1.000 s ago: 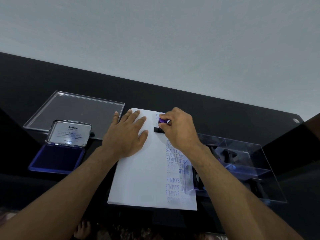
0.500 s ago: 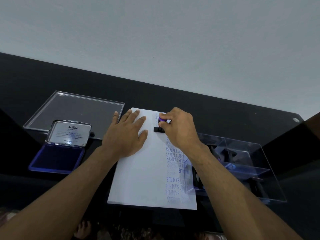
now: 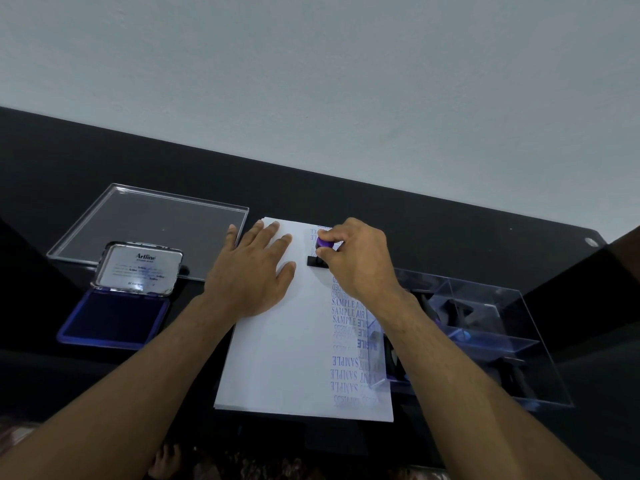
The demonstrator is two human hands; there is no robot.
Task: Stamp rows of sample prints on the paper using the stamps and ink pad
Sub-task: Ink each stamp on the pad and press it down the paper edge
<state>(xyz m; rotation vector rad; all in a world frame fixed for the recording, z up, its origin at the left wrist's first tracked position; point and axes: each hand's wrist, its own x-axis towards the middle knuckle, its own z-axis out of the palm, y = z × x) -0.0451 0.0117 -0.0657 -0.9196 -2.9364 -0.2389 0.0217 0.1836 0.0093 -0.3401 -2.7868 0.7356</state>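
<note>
**Stamp pressed at the top of the printed column**

The right hand (image 3: pixel 360 261) has its grip clamped round the stamp (image 3: pixel 322 249), fingers curled over the purple knob, and the black base sits flat on the paper (image 3: pixel 277 358) up near the sheet's 12 o'clock edge. The left hand (image 3: pixel 254 271) lies just beside it at 9 o'clock, palm down, fingers straight and spread, its grip released, pressing the sheet flat against the counter (image 3: pixel 450 237).

Down the right side of the paper runs a column of blue prints (image 3: pixel 348 317), from under the stamp toward the 6 o'clock edge. Several read SAMPLE; some are upside down, others are too faint to make out.

Over at 9 o'clock of the paper the ink pad (image 3: pixel 114 317) lies open, its dark blue pad facing up, its lid (image 3: pixel 138 270) propped behind with a label inside. Beyond that, toward 10 o'clock, sits a flat clear tray (image 3: pixel 149 223). At 3 o'clock of the paper a clear divided box (image 3: pixel 485 327) stands with its near corner overlapping the sheet's right edge; dark items lie in its compartments, too dim to tell apart.
</note>
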